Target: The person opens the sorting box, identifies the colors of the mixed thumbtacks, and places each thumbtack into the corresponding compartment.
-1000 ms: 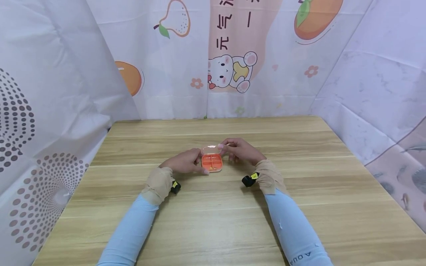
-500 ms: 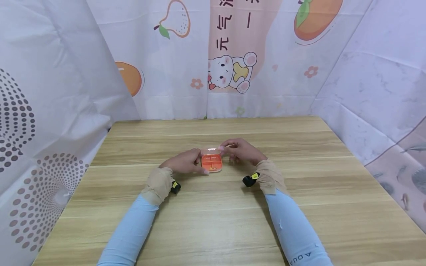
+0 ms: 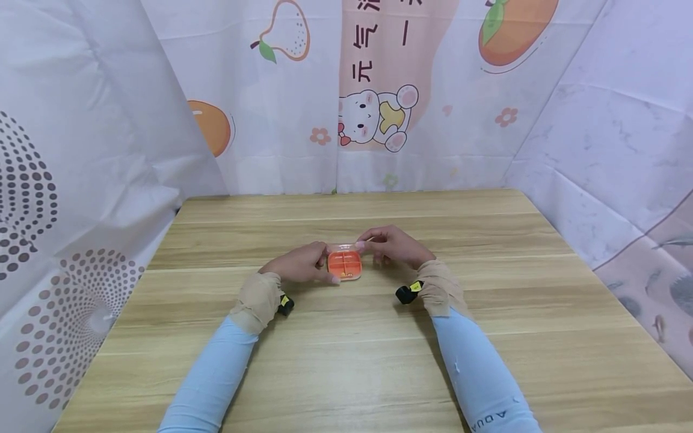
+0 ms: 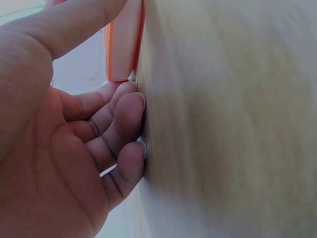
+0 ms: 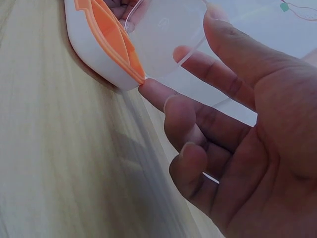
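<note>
A small pill box (image 3: 344, 265) with an orange divided inside and a white shell sits on the table, with tiny yellow pieces (image 3: 346, 275) in its front part. Its clear lid (image 3: 342, 247) stands raised along the back edge. My left hand (image 3: 298, 263) holds the box's left side, thumb at the front corner and fingers round towards the back. On the other side, my right hand (image 3: 396, 245) pinches the lid's right edge between thumb and index finger. In the right wrist view another fingertip (image 5: 151, 91) touches the box's corner.
The wooden table (image 3: 346, 361) reaches out around both arms. Behind it hangs a printed curtain (image 3: 281, 120), and more cloth closes off both sides. A small black camera (image 3: 408, 292) is strapped at the right wrist, another camera (image 3: 286, 304) at the left.
The lid's upper edge has come lower in the head view and its visible face has narrowed, with the right fingertips moving slightly along. The left hand and the box have stayed put.
</note>
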`<action>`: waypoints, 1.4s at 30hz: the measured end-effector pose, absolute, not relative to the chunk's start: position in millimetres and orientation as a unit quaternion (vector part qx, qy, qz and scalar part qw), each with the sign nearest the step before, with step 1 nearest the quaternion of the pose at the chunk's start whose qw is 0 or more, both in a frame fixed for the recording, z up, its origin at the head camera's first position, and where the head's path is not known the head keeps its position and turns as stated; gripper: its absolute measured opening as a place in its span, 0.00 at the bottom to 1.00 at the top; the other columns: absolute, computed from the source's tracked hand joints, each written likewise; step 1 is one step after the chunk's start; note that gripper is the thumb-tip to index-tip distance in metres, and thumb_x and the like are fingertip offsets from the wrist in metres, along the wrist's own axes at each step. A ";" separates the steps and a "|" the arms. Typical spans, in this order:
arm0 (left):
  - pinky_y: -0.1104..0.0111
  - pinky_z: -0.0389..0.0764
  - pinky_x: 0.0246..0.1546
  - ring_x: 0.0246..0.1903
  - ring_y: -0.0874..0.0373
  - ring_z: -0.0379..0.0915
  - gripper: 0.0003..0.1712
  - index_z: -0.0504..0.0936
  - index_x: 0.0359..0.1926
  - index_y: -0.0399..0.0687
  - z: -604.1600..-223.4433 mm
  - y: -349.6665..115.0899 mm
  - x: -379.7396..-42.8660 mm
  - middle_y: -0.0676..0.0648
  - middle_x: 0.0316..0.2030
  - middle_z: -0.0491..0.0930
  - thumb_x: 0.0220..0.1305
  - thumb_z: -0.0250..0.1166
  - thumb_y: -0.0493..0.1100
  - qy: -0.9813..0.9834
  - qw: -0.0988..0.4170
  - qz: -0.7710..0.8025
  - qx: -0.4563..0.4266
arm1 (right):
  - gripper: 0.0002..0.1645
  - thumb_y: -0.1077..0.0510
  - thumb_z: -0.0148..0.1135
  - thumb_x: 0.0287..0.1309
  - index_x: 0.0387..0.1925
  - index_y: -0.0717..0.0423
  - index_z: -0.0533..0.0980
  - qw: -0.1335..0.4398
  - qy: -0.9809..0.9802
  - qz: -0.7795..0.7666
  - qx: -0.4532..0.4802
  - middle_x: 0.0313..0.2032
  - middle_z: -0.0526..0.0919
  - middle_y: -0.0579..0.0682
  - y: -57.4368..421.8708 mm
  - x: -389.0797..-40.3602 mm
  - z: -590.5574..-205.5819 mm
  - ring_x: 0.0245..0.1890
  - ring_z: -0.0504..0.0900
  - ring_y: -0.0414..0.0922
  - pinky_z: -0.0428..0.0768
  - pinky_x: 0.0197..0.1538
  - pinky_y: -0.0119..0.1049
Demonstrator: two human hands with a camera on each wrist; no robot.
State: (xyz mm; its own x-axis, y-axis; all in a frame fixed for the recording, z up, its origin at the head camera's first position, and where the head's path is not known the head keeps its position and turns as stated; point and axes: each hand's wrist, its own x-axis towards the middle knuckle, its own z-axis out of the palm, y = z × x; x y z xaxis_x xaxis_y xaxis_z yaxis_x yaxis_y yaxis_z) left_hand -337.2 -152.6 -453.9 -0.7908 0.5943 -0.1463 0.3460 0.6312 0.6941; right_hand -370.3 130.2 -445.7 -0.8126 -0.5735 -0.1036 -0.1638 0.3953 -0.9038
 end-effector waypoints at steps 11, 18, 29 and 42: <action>0.63 0.69 0.36 0.35 0.55 0.66 0.32 0.72 0.50 0.43 -450.5 -154.4 -335.2 0.46 0.37 0.71 0.57 0.79 0.55 0.881 0.185 0.345 0.264 | 0.19 0.43 0.68 0.67 0.52 0.49 0.84 0.208 0.813 -0.496 -0.222 0.44 0.85 0.59 127.7 -370.2 -442.2 0.26 0.76 0.51 0.74 0.29 0.37; 0.63 0.70 0.36 0.35 0.55 0.67 0.32 0.72 0.49 0.43 -450.8 -155.1 -334.2 0.46 0.37 0.71 0.57 0.79 0.56 0.882 0.187 0.343 0.264 | 0.20 0.43 0.68 0.67 0.52 0.50 0.83 0.217 0.813 -0.492 -0.222 0.43 0.84 0.60 127.0 -368.2 -441.0 0.25 0.74 0.49 0.73 0.29 0.37; 0.64 0.70 0.37 0.35 0.56 0.67 0.33 0.74 0.53 0.44 -451.9 -153.0 -335.0 0.47 0.37 0.72 0.57 0.79 0.56 0.877 0.182 0.351 0.272 | 0.21 0.43 0.67 0.68 0.53 0.52 0.83 0.217 0.809 -0.490 -0.243 0.44 0.83 0.62 131.5 -369.9 -443.8 0.25 0.74 0.47 0.75 0.29 0.37; 0.64 0.69 0.36 0.35 0.57 0.66 0.34 0.73 0.55 0.43 -450.0 -152.7 -333.1 0.47 0.36 0.72 0.57 0.79 0.55 0.885 0.179 0.339 0.264 | 0.20 0.42 0.68 0.66 0.51 0.49 0.84 0.219 0.807 -0.492 -0.243 0.43 0.84 0.61 131.6 -371.1 -447.0 0.24 0.74 0.46 0.74 0.28 0.37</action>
